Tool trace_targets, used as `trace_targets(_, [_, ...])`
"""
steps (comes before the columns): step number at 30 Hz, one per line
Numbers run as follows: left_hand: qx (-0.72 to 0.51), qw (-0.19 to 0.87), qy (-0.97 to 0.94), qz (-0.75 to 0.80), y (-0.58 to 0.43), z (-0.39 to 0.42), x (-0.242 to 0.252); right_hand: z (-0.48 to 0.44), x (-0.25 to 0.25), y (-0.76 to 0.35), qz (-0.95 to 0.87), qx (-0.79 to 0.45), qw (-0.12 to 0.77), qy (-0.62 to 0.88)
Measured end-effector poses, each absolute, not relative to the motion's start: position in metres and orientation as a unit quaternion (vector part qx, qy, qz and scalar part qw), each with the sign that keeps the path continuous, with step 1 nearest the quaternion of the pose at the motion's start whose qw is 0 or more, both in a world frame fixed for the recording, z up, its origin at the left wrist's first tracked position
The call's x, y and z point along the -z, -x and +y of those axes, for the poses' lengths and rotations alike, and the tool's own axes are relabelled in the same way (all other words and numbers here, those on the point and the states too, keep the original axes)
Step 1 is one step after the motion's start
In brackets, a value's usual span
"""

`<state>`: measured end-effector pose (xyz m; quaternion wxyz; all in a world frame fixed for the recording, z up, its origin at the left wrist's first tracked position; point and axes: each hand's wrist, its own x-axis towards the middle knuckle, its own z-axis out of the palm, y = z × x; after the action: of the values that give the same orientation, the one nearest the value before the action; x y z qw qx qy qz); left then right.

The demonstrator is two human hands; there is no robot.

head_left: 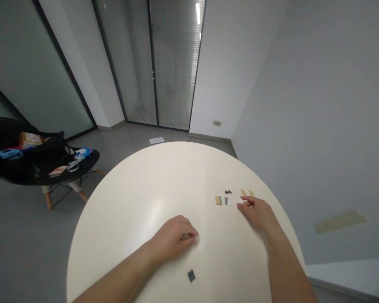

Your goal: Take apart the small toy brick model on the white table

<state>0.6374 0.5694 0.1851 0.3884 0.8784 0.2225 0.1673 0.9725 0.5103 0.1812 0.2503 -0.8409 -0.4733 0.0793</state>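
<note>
Because the white piece looks light and thin, my left hand pinches its edge; I can't tell if my right hand holds anything.

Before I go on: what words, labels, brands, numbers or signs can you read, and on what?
None can be read.
Blue-and-white packet on the chair: any print too blurred.
Paper sheet on the floor: nothing legible.
Small dark piece on the table: no legible marking.
</note>
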Motion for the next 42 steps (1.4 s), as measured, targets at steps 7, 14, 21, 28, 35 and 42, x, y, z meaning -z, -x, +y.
trace_targets(7, [-0.129,0.324,-0.919,0.187,-0.641,0.561,-0.190,0.513,-0.169,-0.980,-0.479,-0.096,0.192,0.851])
trace_targets(14, [-0.147,0.241,-0.946,0.159,-0.646,0.556,-0.185,0.515,-0.165,-0.980,-0.507,-0.115,0.173,0.836])
trace_targets(21, [-0.150,0.255,-0.944,0.145,-0.647,0.557,-0.179,0.516,-0.165,-0.980,-0.499,-0.106,0.177,0.842])
trace_targets(28, [-0.159,0.299,-0.931,0.136,-0.649,0.558,-0.183,0.515,-0.168,-0.978,-0.495,-0.114,0.199,0.838])
trace_targets(35, [-0.165,0.330,-0.918,0.146,-0.649,0.556,-0.184,0.515,-0.181,-0.967,-0.458,-0.056,0.325,0.825])
trace_targets(42, [-0.192,0.342,-0.909,0.141,-0.650,0.553,-0.182,0.516,-0.188,-0.951,-0.451,-0.025,0.407,0.794])
